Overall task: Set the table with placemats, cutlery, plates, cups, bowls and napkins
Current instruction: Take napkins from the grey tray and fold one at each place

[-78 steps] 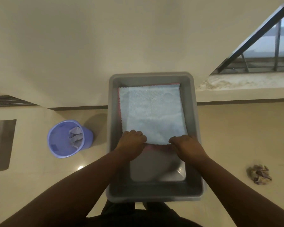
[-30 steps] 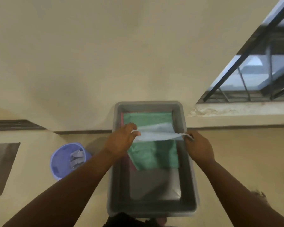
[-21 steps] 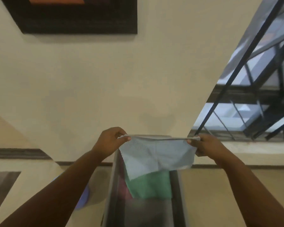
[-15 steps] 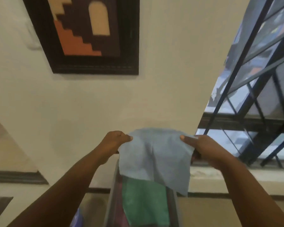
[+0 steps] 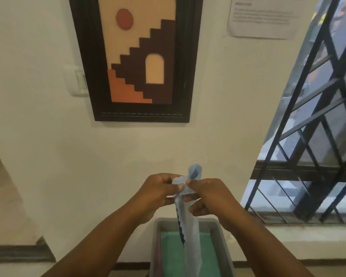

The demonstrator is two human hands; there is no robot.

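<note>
Left hand (image 5: 157, 189): raised at chest height before the wall, fingers pinched on the top edge of the light blue cloth (image 5: 188, 222).
Right hand (image 5: 207, 193): just beside the left, almost touching it, fingers clamped on the same cloth.
Light blue cloth: gathered between my two hands, a small loop standing above them; the rest hung down narrow, over the grey bin (image 5: 154, 242).
Grey bin: below my hands, against the wall; a green cloth (image 5: 170, 254) lay flat inside.
Wall: framed picture (image 5: 136, 56) above; barred window (image 5: 312, 146) to the right.
</note>
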